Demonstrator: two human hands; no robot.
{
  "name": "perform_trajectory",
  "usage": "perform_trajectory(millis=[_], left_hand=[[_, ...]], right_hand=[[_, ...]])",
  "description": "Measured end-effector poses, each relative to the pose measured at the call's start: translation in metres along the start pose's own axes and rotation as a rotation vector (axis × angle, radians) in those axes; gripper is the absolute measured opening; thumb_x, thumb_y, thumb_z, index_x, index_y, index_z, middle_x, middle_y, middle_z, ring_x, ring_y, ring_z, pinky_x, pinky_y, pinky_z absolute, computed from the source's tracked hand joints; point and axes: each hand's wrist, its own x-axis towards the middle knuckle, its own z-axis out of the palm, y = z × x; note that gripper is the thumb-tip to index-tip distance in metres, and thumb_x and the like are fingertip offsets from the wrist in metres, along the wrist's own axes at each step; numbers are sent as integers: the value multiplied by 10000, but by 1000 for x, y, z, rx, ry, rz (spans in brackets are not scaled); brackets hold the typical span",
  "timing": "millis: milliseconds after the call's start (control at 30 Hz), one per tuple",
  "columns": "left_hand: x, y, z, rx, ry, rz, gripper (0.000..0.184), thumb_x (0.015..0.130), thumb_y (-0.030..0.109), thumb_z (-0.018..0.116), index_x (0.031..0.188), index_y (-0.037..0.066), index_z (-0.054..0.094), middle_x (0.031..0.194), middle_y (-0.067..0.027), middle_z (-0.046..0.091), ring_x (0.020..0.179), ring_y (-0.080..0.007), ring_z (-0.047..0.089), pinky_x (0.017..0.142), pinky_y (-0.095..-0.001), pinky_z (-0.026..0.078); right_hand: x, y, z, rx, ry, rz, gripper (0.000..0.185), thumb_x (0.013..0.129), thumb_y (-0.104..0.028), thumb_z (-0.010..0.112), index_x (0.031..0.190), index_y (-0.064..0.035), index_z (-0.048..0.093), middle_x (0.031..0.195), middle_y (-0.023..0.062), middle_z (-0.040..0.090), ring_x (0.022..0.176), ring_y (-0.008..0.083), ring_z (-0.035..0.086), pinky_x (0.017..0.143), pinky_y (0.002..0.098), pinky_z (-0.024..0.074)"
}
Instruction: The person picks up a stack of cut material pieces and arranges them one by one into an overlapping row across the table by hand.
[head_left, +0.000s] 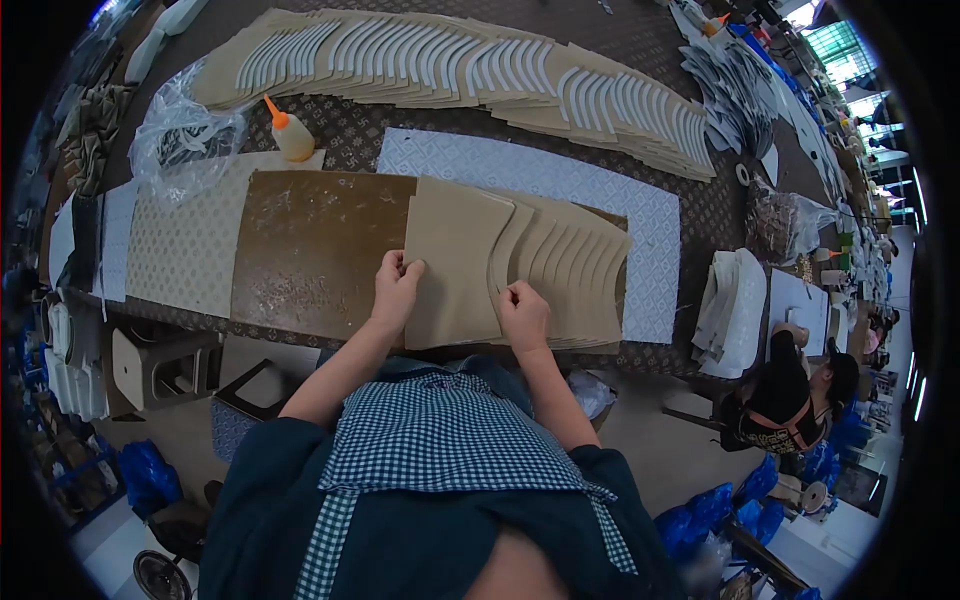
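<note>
Tan sheet pieces with curved edges (pixel 455 240) lie overlapped in a fanned row on the table before me; whether they are card or fabric I cannot tell. My left hand (pixel 397 290) pinches the left edge of the top tan piece. My right hand (pixel 523 315) is closed at that piece's curved right edge, its fingertips together. The other overlapped pieces (pixel 580 260) spread out to the right of my right hand. Under them lies a brown board (pixel 320 250), bare on its left side and marked with whitish specks.
Along the table's far side runs a long fanned row of tan pieces with white curved strips (pixel 430 60). An orange-tipped glue bottle (pixel 293 138) stands beside a clear plastic bag (pixel 185 140). Grey pieces (pixel 730 95) are piled far right. Another person (pixel 785 400) sits at the right.
</note>
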Motion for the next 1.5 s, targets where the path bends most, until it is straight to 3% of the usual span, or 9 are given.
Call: perform_trajectory(millis=[533,700,933,1500], left_hand=[[7,-8,15,26,-40,-42,259,881,131,592,1075,-24,517,943,-77,615,836,-125,571,752,-267,472],[21,-24,4,247,43,-24,206,845,133,624,984,-16,590,878,-53,642,778,-117,581,708,-269,480],[21,-30,5,138,127,-8,176,804,93,664,942,-2,608,826,-22,627,736,-91,561,678,-243,465],[24,-7,-5,-37,-78,-17,174,863,76,630,1025,19,600,898,-30,644,797,-88,586,737,-237,473]], right_hand=[[1,6,-7,-139,-43,98,135,807,-187,588,782,-54,591,771,156,641,728,368,619,641,466,480],[4,13,-4,-152,-7,108,97,784,-169,616,828,-84,604,813,104,635,732,302,637,633,416,493],[-1,6,0,-116,0,-101,107,821,-131,598,926,-113,615,907,67,615,790,278,632,679,398,500],[-2,7,0,-41,-16,-27,133,830,-138,587,957,-132,625,949,58,618,840,273,639,709,391,510]])
